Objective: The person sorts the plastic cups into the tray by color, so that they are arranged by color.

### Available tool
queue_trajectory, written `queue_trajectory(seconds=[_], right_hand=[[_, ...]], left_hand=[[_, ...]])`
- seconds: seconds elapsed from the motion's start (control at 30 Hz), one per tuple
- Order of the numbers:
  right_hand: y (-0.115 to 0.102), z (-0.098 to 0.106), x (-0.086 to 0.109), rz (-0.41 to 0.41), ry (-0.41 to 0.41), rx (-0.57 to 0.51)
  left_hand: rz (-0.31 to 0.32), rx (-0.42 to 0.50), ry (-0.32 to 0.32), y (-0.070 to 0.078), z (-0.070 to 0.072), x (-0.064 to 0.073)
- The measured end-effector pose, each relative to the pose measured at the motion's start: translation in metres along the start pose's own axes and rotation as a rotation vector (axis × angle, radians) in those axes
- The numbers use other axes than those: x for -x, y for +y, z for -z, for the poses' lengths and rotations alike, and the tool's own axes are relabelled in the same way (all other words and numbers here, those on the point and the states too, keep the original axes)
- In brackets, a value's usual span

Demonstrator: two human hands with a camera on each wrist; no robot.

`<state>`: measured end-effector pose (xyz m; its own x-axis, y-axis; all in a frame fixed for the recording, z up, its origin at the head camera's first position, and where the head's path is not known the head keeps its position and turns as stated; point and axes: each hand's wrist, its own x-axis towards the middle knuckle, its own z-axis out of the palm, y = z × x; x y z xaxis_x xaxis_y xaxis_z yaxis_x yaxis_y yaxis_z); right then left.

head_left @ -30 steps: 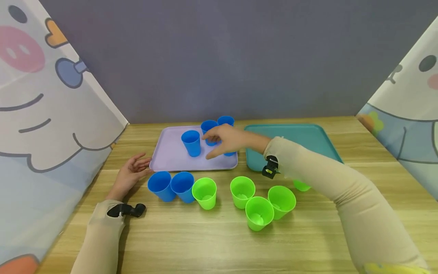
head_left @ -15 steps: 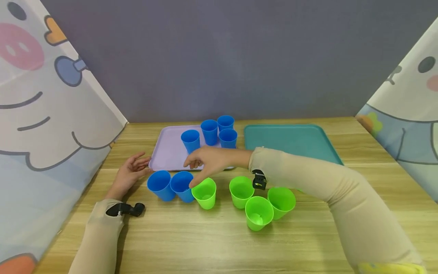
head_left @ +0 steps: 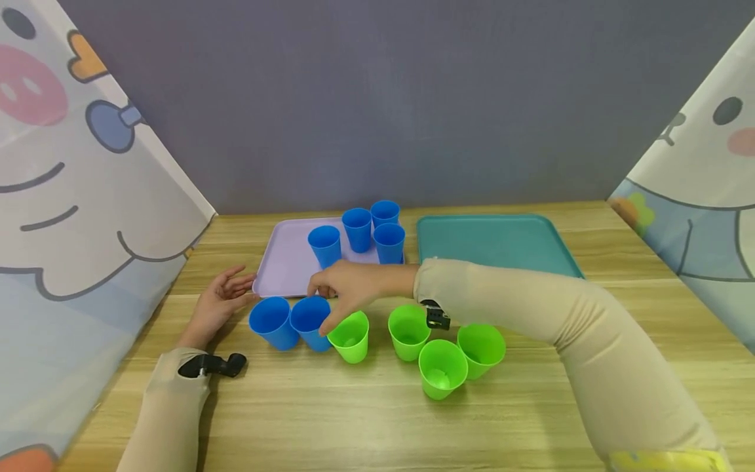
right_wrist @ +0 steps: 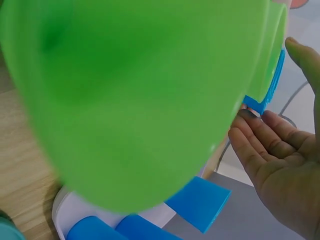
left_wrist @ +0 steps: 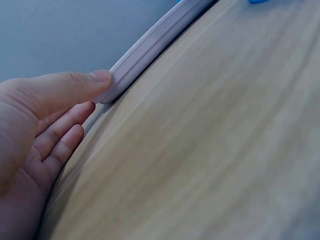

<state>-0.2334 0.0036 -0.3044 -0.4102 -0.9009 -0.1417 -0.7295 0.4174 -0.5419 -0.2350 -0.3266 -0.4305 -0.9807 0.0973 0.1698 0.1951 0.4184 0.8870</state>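
My right hand point(head_left: 360, 286) reaches over a blue cup point(head_left: 308, 318) in the front row, thumb and fingers spread apart. Its thumb tip is at the cup's near right rim, its fingertips at the far rim. In the right wrist view those fingers point(right_wrist: 275, 137) are loosely bent beside the blue cup point(right_wrist: 274, 90), largely covered by green cups. A green cup point(head_left: 352, 344) stands just right of that blue one, another blue cup point(head_left: 273, 322) just left. My left hand point(head_left: 213, 308) lies at the lavender tray's point(head_left: 280, 265) front left corner, its thumb point(left_wrist: 70, 89) against the rim.
Several blue cups point(head_left: 357, 231) stand on the lavender tray's right half. A teal tray point(head_left: 495, 239) lies to its right, partly covered by the right sleeve. More green cups point(head_left: 442, 369) are grouped front right of centre. A grey panel point(head_left: 401, 105) rises behind the table.
My right hand has come off the cups on the lavender tray, moving toward me and left to the front blue cup. My left hand stays at the tray corner.
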Motion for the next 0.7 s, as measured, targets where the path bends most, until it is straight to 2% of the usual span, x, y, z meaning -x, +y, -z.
queue_trajectory(seconds=[0.37, 0.7], right_hand=[[-0.0049, -0.0042, -0.0067, -0.010, 0.000, 0.029], [-0.0066, -0.0061, -0.0064, -0.012, 0.011, 0.043]], left_hand=[[0.037, -0.004, -0.007, 0.0076, -0.0017, 0.0035], [0.040, -0.019, 0.001, 0.0063, -0.0002, 0.0024]])
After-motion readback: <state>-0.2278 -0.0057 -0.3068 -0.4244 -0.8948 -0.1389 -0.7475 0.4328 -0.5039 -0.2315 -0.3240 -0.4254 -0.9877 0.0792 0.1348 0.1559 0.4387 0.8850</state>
